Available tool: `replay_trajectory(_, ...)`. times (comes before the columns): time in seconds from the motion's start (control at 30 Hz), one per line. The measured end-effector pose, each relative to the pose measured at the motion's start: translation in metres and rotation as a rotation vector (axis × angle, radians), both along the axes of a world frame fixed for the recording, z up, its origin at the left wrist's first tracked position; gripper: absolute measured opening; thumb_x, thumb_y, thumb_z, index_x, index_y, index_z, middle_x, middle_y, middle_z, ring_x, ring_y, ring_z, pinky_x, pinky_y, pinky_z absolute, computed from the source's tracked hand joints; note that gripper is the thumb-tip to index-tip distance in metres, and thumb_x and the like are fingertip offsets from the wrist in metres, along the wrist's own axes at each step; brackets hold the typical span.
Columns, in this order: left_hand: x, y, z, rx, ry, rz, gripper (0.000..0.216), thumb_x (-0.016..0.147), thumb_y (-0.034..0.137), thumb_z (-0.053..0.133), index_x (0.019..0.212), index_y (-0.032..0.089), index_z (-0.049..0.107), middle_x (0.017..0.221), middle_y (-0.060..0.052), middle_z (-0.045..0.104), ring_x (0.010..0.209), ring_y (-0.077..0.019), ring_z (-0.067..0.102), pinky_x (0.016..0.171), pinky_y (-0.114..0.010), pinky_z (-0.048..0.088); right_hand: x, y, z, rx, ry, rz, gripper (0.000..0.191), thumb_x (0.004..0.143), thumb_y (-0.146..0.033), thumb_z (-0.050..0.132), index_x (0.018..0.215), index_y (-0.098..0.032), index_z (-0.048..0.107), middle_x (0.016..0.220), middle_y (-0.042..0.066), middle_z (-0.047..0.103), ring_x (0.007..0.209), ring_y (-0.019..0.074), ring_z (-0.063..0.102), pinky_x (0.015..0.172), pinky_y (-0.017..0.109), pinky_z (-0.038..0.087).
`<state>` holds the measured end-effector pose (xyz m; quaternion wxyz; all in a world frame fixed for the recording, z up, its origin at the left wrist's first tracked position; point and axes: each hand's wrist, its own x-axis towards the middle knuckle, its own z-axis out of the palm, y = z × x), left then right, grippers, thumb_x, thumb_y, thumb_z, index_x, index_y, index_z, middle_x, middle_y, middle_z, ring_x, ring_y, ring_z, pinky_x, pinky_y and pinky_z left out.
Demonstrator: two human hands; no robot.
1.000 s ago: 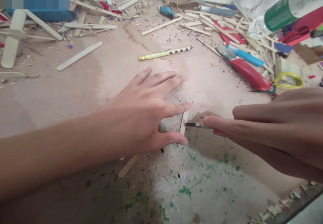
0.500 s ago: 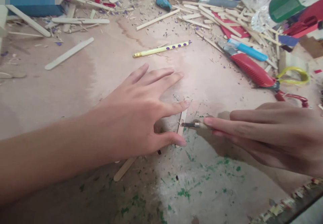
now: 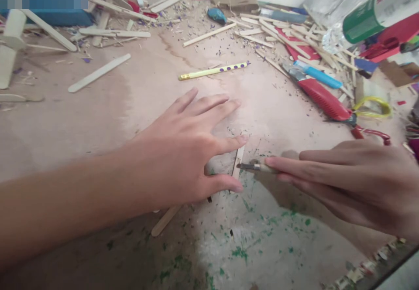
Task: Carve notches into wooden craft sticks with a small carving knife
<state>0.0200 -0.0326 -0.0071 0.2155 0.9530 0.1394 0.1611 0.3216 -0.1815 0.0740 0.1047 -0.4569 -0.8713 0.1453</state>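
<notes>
A small wooden craft stick (image 3: 240,154) lies on the worktop with a notch near its middle. My left hand (image 3: 193,146) is spread flat, its index fingertip on the stick's far end and its thumb on the near end. My right hand (image 3: 353,181) is closed round a craft knife (image 3: 251,166), whose short metal blade touches the stick at the notch. Most of the knife's handle is hidden by my fingers. Another craft stick (image 3: 165,221) sticks out from under my left wrist.
Beyond my left hand lies a yellow pencil (image 3: 214,70). At right are a red-handled cutter (image 3: 325,98), scissors with a yellow loop (image 3: 373,107) and a tipped bottle (image 3: 363,24). Loose sticks (image 3: 294,32) and shavings cover the back. A single stick (image 3: 100,73) rests at left.
The whole view has shifted slightly, so things on the worktop appear a little lower. The knife blade stays at the notch, and my left hand keeps its place on the stick.
</notes>
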Motion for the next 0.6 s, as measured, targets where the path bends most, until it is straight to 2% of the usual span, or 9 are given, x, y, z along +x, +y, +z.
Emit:
replay_trajectory(0.27,0.002,-0.002,0.002,0.030,-0.009,0.007,0.068,0.108,0.079,0.092,0.162,0.038,0.088,0.196,-0.018,0.058,0.184,-0.0462,0.055,0.155,-0.075,0.034,0.006,-0.007,-0.007,0.115,-0.099,-0.009,0.030,0.138,-0.027,0.047,0.156,-0.026,0.071,0.090,-0.002,0.086,0.062,0.0083,0.072,0.058,0.029,0.051)
replay_trajectory(0.43,0.002,-0.004,0.001,0.042,-0.019,0.015,0.068,0.107,0.079,0.094,0.159,0.035,0.089,0.193,-0.022,0.061,0.183,-0.0462,0.056,0.153,-0.076,0.036,0.010,-0.002,-0.015,0.091,-0.025,0.006,0.030,0.138,-0.025,0.049,0.158,-0.022,0.071,0.090,-0.002,0.083,0.065,0.0083,0.074,0.060,0.025,0.050)
replay_trajectory(0.6,0.002,-0.003,-0.003,0.039,-0.034,0.025,0.069,0.106,0.080,0.094,0.159,0.035,0.089,0.194,-0.021,0.061,0.183,-0.0446,0.057,0.154,-0.075,0.036,0.010,0.004,-0.022,0.081,0.037,-0.002,0.030,0.137,-0.027,0.052,0.154,-0.022,0.076,0.084,-0.003,0.074,0.060,0.0094,0.062,0.057,0.027,0.042)
